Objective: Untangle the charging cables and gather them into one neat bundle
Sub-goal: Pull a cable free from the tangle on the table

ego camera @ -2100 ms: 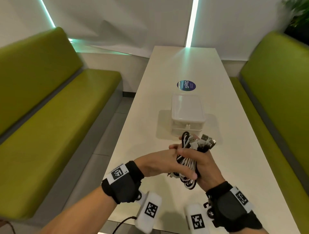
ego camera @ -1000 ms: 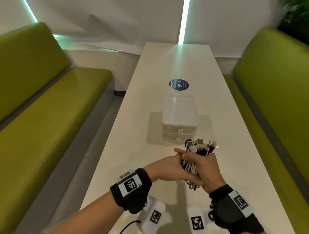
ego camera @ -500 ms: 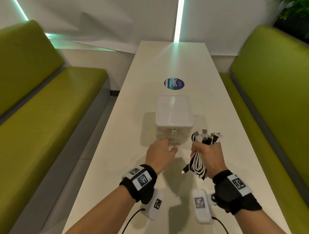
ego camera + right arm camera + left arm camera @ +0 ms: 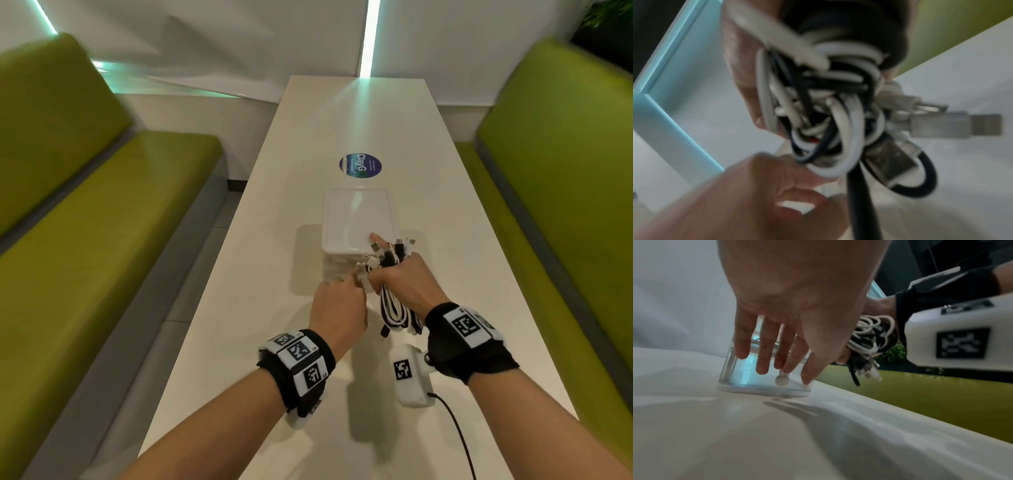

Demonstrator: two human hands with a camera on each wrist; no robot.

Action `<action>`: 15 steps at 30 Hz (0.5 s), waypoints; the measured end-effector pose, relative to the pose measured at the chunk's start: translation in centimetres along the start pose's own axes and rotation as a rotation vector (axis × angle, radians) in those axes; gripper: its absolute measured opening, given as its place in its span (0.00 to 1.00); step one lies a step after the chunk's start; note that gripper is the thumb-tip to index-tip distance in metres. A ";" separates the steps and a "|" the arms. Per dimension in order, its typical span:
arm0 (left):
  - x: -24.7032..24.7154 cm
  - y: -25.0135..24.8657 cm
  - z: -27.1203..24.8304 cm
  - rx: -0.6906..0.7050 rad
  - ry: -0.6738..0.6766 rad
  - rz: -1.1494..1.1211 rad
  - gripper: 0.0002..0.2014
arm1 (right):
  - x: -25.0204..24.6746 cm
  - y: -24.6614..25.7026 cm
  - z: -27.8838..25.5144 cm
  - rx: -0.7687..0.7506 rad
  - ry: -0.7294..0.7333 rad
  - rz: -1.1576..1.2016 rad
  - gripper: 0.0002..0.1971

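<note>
A bundle of black and white charging cables [image 4: 394,308] is gripped in my right hand [image 4: 407,284], plugs sticking up past the fist, loops hanging below. The wrist views show the same cables [image 4: 828,113] looped together, with several metal plugs on the bundle [image 4: 865,340]. My right hand is at the near right corner of a clear box with a white top [image 4: 356,219]. My left hand [image 4: 339,308] reaches the box's front wall [image 4: 731,369] with straight fingers [image 4: 761,368]. Its index fingertip touches the stem of a small white knob [image 4: 782,380], thumb just to the right.
The box stands mid-way along a long white table [image 4: 274,342], with a round blue sticker [image 4: 360,166] beyond it. Green benches run along the left [image 4: 102,222] and right [image 4: 548,205] sides. A wrist camera's black wire [image 4: 459,442] trails over the near table.
My left hand let go of the bundle and went forward to the box's front. My right hand carried the bundle forward to the box's near right corner.
</note>
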State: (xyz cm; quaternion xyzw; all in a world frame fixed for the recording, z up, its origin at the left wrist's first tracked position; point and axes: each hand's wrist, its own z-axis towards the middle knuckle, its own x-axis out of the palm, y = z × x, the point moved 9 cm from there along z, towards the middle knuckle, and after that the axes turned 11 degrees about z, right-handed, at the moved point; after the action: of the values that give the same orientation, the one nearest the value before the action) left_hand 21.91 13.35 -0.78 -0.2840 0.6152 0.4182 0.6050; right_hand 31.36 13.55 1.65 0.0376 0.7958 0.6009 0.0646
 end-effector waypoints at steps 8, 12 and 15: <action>-0.5 -1.1 -0.7 0.062 0.022 0.025 0.14 | 0.2 0.2 -1.1 0.054 0.044 -0.025 0.37; 0.0 -1.5 -1.6 0.070 -0.012 0.029 0.19 | -0.1 -0.2 -2.1 0.117 0.041 -0.088 0.31; -0.2 -1.8 -2.5 0.072 -0.025 0.031 0.18 | 0.0 0.4 -3.7 0.156 0.026 -0.106 0.16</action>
State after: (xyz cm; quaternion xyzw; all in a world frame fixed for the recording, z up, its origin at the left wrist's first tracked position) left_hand 22.21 10.29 -1.07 -0.2472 0.6264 0.4087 0.6161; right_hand 30.78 10.19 3.06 -0.0073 0.8419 0.5333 0.0828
